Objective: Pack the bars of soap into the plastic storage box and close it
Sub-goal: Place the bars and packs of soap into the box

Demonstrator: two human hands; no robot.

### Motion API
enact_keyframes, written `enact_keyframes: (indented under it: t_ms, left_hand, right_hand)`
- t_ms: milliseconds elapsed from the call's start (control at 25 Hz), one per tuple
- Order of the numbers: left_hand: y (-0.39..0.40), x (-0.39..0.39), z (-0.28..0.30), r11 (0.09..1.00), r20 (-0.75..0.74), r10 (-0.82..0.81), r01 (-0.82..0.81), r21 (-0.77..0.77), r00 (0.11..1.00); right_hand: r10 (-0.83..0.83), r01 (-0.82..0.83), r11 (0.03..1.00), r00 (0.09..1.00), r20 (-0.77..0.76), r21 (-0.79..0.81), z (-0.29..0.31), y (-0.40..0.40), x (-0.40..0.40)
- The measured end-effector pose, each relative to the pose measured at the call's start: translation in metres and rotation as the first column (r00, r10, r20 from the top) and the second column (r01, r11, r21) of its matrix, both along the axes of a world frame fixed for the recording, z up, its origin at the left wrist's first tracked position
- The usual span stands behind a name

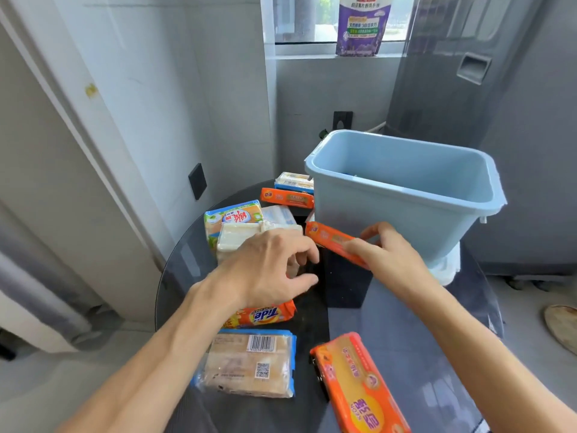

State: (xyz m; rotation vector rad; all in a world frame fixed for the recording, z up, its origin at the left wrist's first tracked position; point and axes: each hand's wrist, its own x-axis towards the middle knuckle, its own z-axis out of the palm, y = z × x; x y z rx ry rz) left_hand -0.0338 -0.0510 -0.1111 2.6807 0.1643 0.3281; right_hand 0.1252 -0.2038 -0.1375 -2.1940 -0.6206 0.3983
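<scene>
A pale blue plastic storage box [406, 195] stands open in the right centre of the frame on a round dark glass table [390, 323], its rim rounded and its smooth walls tapering downward; it seems to rest on a whitish lid [448, 270] that shows beneath its right corner. What lies inside is hard to tell.

The right hand [390, 254] pinches a narrow orange-wrapped soap bar [335, 242] between thumb and curled fingers, holding it tilted just in front of the box's near wall, centre frame. The left hand [271, 267] hovers left of it with fingers loosely bent over a white soap pack [240, 239]; whether it actually grips anything cannot be told, since the fingertips are blurred.

Other soaps are scattered over the table's left half. At the bottom lies a clear pack with blue edges [249, 364] (barcode and QR code facing up), and right of it a large orange pack [359, 385] with yellow and purple print. An orange Tide bar [265, 315] peeks from under the left wrist. Higher up sit a yellow-green pack [231, 218], another orange bar [287, 197] and a blue-and-white pack [293, 181] touching the box's left side.

A purple refill pouch [362, 23] stands on the windowsill at the top of the frame.
</scene>
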Motion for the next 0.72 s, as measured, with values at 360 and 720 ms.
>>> enact_keyframes:
  t_ms: [360,720]
  left_hand:
    - [-0.069,0.019,-0.028,0.753,-0.584,-0.4,0.617,0.23,0.706]
    - [-0.023,0.013,-0.006,0.988,-0.191,0.112,-0.13,-0.084,0.975]
  right_hand:
    - [0.233,-0.008,0.932,0.778,-0.583,0.362,0.011,-0.048,0.005]
    - [0.757,-0.129,0.57,0.467,-0.458,0.811,0.041,-0.066,0.014]
